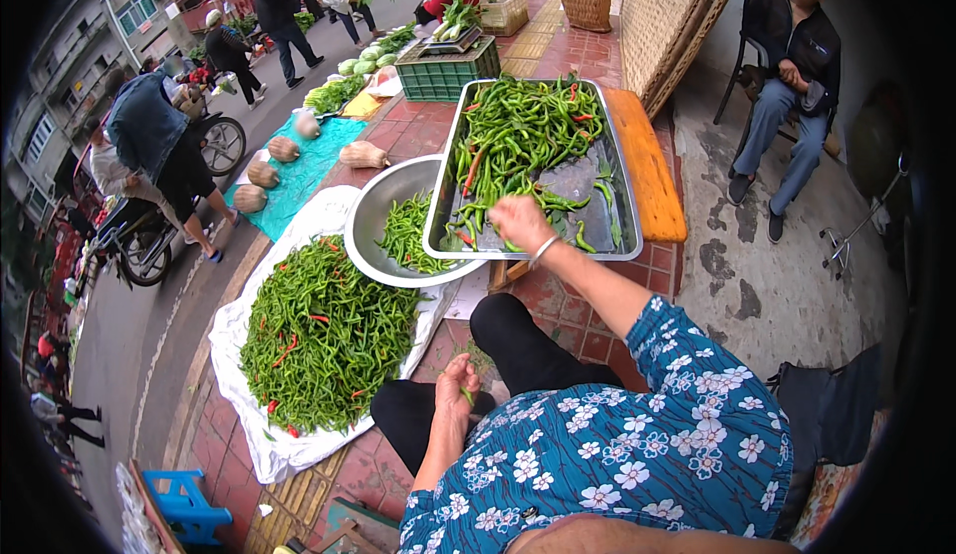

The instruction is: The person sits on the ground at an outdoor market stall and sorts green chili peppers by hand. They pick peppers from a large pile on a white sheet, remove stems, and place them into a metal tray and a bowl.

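My right hand [523, 222] is over the near side of a rectangular metal tray [636, 218], its fingers curled close to the green chili peppers [515, 132] there. Whether it grips one is hidden. A few red peppers are mixed among the green. Low by my knee, my left hand [452, 384] is closed around a green chili pepper [468, 396], one end of which shows. Partly under the tray's left side, a round metal basin [366, 218] holds more green peppers [409, 233]. A large pepper heap [328, 337] lies on a white plastic sheet [246, 434] at my left.
The tray rests over an orange wooden bench [646, 173]. Beyond are a green crate [448, 72] bearing a scale, and pumpkins [284, 149] on a teal sheet [317, 169]. A seated person [792, 76] is at right; a blue stool [183, 505] stands lower left.
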